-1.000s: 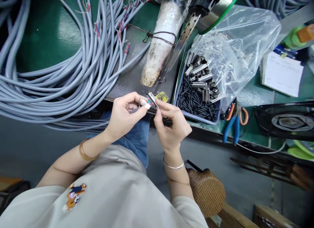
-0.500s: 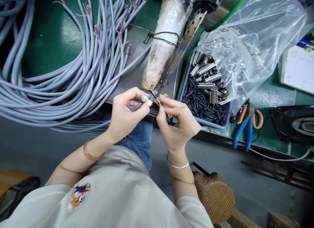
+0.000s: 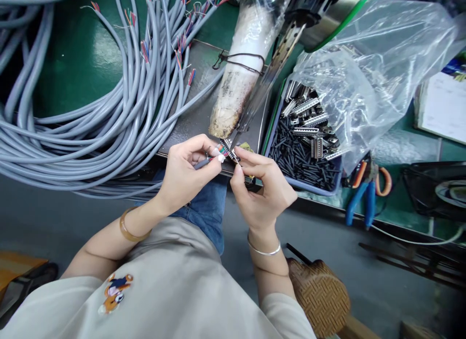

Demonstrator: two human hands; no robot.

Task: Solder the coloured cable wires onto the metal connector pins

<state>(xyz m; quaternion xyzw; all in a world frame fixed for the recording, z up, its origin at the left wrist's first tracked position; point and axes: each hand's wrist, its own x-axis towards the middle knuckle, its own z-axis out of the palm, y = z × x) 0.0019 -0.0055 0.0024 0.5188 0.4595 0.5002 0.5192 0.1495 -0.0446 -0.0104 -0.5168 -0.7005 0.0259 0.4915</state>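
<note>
My left hand (image 3: 189,171) is closed on the end of a grey cable (image 3: 201,163), its coloured wires (image 3: 221,149) fanned out beyond the fingertips. A small white bit (image 3: 221,158) shows at the thumb tip. Those wires meet a metal multi-pin connector (image 3: 229,149). Thumb and forefinger of my right hand (image 3: 260,181) pinch the connector's near right end. Just above it is the tip of a soldering iron (image 3: 242,127), reaching down from a dark holder. Beside the iron hangs a stained white tube wrapped in plastic (image 3: 236,86). The exact joint between wires and pins is too small to make out.
Many grey cables (image 3: 109,115) with stripped ends lie on the left. A blue bin (image 3: 320,188) of connectors and black sleeves stands right, partly under a clear plastic bag (image 3: 386,62). Blue-handled pliers (image 3: 364,198) lie at the table edge. A woven stool seat (image 3: 320,295) is below.
Both hands keep their grips, with the cable end and connector held under the iron. The fingers shift only slightly, and the whole view moves a little downward.
</note>
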